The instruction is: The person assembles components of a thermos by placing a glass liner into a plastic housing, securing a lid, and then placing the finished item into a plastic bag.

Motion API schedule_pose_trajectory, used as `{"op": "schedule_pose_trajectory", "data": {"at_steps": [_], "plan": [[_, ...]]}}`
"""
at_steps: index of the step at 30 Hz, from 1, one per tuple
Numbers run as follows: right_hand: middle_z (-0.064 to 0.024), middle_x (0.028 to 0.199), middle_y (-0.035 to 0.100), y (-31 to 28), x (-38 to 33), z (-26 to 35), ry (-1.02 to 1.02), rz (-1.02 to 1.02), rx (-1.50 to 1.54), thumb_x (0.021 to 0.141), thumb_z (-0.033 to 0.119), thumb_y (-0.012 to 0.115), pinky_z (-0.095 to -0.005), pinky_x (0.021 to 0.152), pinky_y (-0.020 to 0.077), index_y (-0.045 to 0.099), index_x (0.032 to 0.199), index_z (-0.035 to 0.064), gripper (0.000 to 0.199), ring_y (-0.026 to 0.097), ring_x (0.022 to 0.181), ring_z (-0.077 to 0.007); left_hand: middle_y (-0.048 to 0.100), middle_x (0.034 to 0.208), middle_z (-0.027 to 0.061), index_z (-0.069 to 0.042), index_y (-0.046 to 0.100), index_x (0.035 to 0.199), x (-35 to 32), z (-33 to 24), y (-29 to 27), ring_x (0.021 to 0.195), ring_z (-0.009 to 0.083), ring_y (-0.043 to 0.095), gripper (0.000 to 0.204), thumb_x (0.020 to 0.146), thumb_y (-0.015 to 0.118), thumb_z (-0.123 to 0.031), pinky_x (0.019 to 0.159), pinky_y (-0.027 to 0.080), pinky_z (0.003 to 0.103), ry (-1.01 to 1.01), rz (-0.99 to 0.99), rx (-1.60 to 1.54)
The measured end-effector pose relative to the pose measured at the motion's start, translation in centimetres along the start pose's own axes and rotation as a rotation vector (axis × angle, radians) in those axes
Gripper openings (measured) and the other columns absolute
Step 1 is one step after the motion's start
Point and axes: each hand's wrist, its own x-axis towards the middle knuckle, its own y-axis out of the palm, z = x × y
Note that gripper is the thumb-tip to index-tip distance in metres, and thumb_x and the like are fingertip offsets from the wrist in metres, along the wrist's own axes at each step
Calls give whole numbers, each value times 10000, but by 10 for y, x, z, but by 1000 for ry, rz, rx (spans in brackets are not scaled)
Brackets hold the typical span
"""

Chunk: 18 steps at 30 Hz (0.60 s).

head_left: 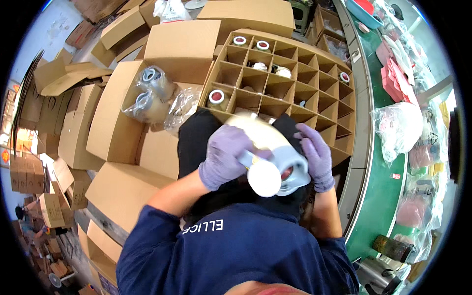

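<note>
A cream jug (pixel 259 133) with a pale blue-grey collar lies tilted over my lap, its body smeared by motion. My left hand (pixel 226 153), in a purple knitted glove, is closed around the jug's handle. Beside that hand, a round white disc (pixel 264 179) hangs against the jug's collar; how it is attached I cannot tell. Something red shows inside the collar's opening. My right hand (pixel 317 156), gloved alike, is open at the collar's right side, fingers apart; whether they touch it is unclear.
Ahead stands a divided carton (pixel 244 67) with several red-and-white-capped pieces in its cells. To the left, an open carton (pixel 156 158) holds jugs in clear plastic bags (pixel 149 93). A green bench (pixel 372 216) with bagged parts runs along the right. Stacked boxes fill the far left.
</note>
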Motion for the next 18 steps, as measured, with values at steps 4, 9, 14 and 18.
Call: {"op": "schedule_pose_trajectory", "data": {"at_steps": [4, 9, 14, 18], "plan": [[-148, 1106, 704, -30, 11, -60, 96, -185, -154, 965, 121, 600, -322, 930, 510, 669, 1211, -13, 289, 674, 1038, -235, 627, 671, 75, -42, 660, 740, -34, 20, 21, 610, 219, 590, 234, 822, 819, -192, 586, 470, 365, -705, -194, -246], [-202, 1192, 685, -70, 95, -98, 62, -182, -631, 933, 188, 614, -418, 961, 519, 683, 1183, 16, 311, 646, 1132, -352, 611, 717, 95, -30, 622, 771, -92, 45, 19, 640, 215, 611, 139, 723, 753, -31, 607, 470, 315, -676, 66, -334], [-212, 1263, 642, -55, 242, -142, 15, -16, -831, 884, 304, 651, -424, 1022, 483, 638, 1274, 38, 473, 621, 1156, -370, 679, 923, 99, -15, 629, 839, -55, 63, 25, 802, 175, 637, 123, 777, 736, -11, 720, 502, 292, -916, 31, -501], [-170, 1289, 650, -6, 325, -178, -12, 172, -1228, 883, 406, 646, -484, 1072, 432, 560, 1389, 119, 588, 600, 1225, -351, 681, 1077, 157, -7, 652, 954, -50, 71, 34, 960, 206, 655, 190, 797, 746, -59, 865, 512, 314, -950, 19, -665]]}}
